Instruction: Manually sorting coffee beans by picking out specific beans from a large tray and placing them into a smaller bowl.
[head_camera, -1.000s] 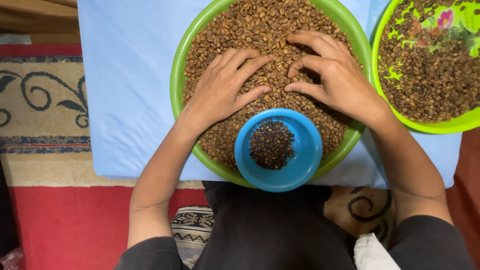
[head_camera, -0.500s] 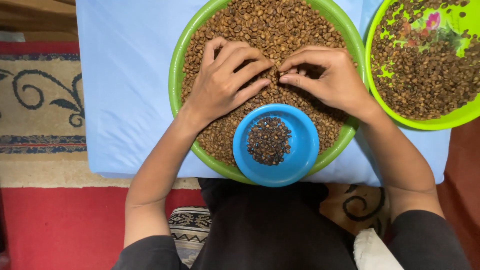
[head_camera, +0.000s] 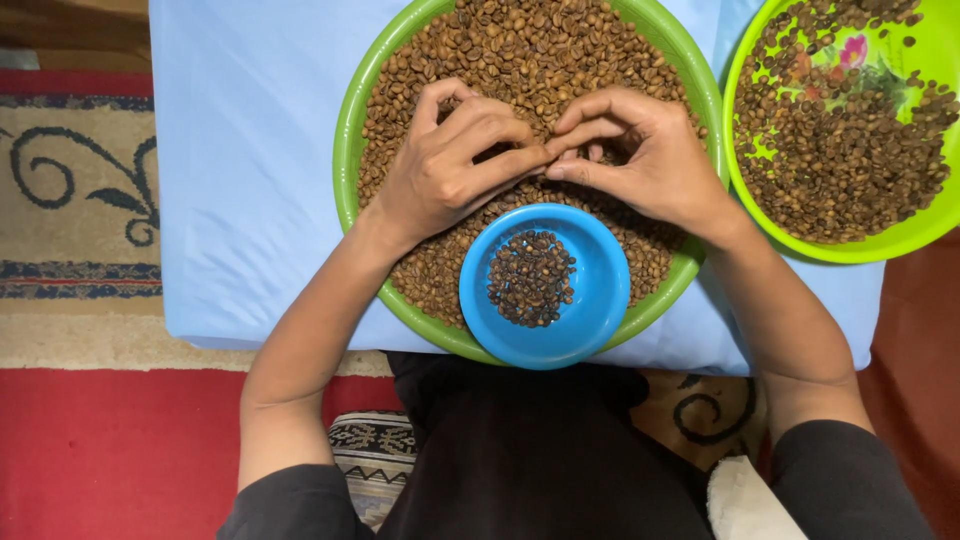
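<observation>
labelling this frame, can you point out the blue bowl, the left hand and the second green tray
blue bowl (head_camera: 600, 290): head view, bare inner wall right of the dark beans
left hand (head_camera: 445, 175): head view, back of the hand
second green tray (head_camera: 880, 243): head view, lower rim, bare of beans

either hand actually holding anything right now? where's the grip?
Cannot tell. Both hands rest on the beans in the green tray; left hand and right hand meet fingertip to fingertip, possibly pinching a bean, but none shows.
</observation>
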